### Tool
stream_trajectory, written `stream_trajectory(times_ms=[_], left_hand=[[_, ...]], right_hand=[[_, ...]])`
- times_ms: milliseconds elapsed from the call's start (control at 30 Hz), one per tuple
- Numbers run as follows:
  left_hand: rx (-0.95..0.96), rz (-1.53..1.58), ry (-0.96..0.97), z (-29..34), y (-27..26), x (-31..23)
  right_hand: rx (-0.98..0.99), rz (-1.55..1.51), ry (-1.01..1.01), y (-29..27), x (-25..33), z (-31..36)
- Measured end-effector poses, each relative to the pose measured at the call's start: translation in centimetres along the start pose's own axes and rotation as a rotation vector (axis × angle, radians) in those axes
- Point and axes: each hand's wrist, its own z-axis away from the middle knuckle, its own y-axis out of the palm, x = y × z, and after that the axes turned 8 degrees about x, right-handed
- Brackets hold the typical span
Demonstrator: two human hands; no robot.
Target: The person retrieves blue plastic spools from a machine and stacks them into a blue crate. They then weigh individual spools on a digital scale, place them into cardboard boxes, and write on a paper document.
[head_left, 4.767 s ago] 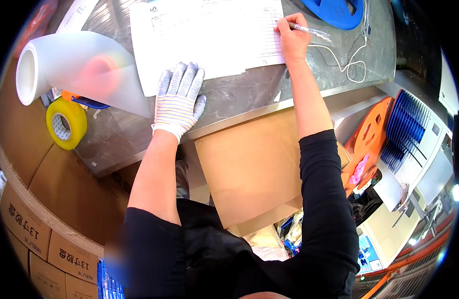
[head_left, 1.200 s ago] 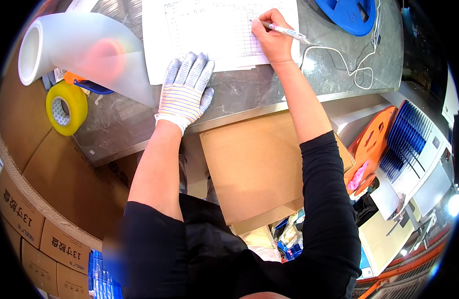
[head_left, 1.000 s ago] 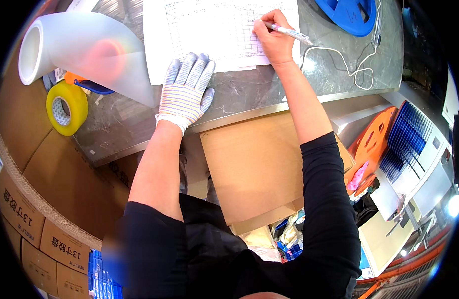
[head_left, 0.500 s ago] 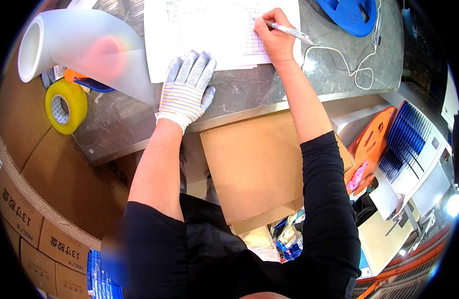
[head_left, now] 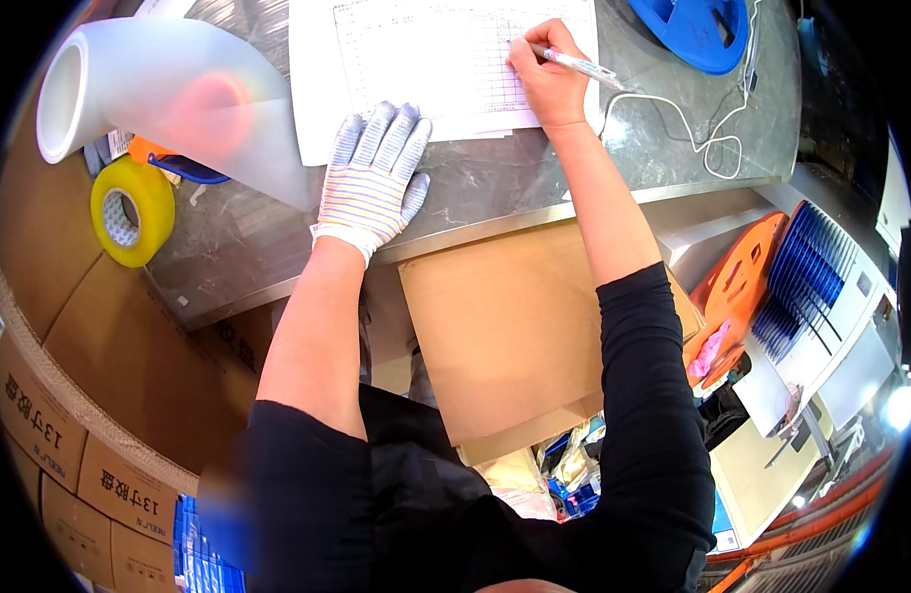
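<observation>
White sheets of paper (head_left: 416, 74) printed with a grid lie on the grey worktop (head_left: 475, 178). Flat across their lower left edge rests my left hand (head_left: 372, 178), in a striped knit glove with grey fingers, the fingers stretched out. My bare right hand (head_left: 554, 79) pinches a pen (head_left: 582, 65), white with a patterned barrel, over the right side of the grid. The pen's tip is close to my fingers; whether it touches the paper I cannot tell.
To the left are a roll of translucent film (head_left: 159, 99) and yellow tape (head_left: 131, 212). A blue plastic disc (head_left: 703, 30) and white cable (head_left: 693, 128) lie at the right. Below the worktop's edge stands a cardboard box (head_left: 505, 336); blue reels (head_left: 806, 267) stand further right.
The paper and both hands appear shifted very slightly right and down in the picture, along with the view. Both hands keep their poses, and the pen stays in my right hand.
</observation>
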Motion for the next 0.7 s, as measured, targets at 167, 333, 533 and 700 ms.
stream_trajectory(times_ms=[167,333,533,700], left_hand=[[0.013,-0.006,-0.007,-0.1,-0.3,-0.1],[0.014,-0.003,-0.007,0.0,-0.1,0.0],[0.005,-0.003,-0.003,0.0,-0.1,0.0],[-0.012,0.003,0.004,0.0,0.2,0.1]], right_hand=[[-0.005,-0.141,0.02,0.1,-0.3,0.0],[-0.014,-0.013,-0.023,0.1,0.0,-0.2],[0.025,-0.108,0.029,-0.2,-0.4,-0.3],[-0.006,-0.211,0.065,-1.2,-1.3,-0.3]])
